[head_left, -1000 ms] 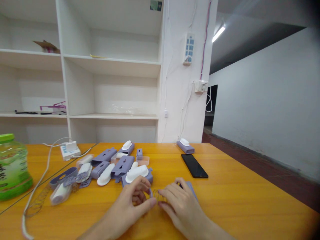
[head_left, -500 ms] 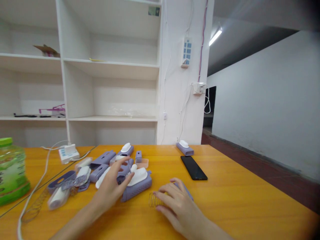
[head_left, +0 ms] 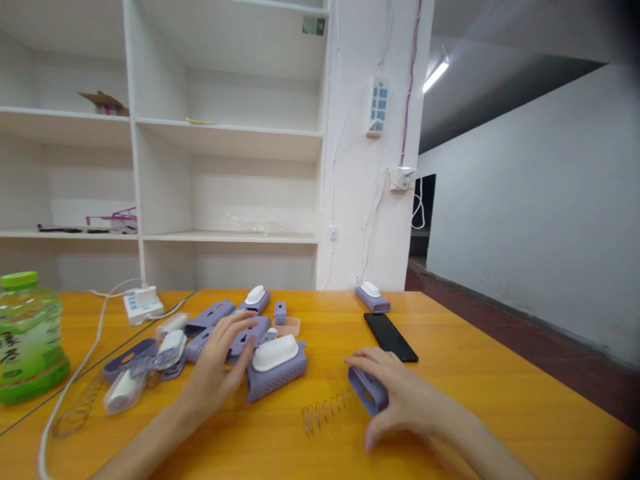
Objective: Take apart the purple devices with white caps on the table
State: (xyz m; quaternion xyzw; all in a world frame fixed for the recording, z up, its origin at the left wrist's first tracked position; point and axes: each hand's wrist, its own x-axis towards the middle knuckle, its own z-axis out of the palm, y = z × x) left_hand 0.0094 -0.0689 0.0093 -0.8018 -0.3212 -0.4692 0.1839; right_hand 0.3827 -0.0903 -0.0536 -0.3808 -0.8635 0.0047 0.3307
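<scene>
My right hand (head_left: 400,393) arches over a hollow purple plastic casing (head_left: 369,392), fingers along its far side and thumb apart from it on the near side. Left of the casing a thin metal coil spring (head_left: 325,411) lies on the table. My left hand (head_left: 223,360) hovers with fingers spread over a group of purple casings (head_left: 201,341), partly hiding them. Close to its fingertips is a purple casing (head_left: 280,377) with a white oval piece (head_left: 275,352) on top. Nothing shows in the left hand's grip.
On the left are a green-capped jar (head_left: 30,340), a white power strip (head_left: 143,305) with a cable, and bagged white parts (head_left: 123,392). A black phone (head_left: 390,337) and another white-topped casing (head_left: 373,298) lie at the back right. White shelves (head_left: 230,238) stand behind the table (head_left: 475,373).
My right hand has moved right, from the spring to the purple casing, and its fingers are wider apart. The spring now lies uncovered. My left hand has drawn slightly back from the white-topped casing.
</scene>
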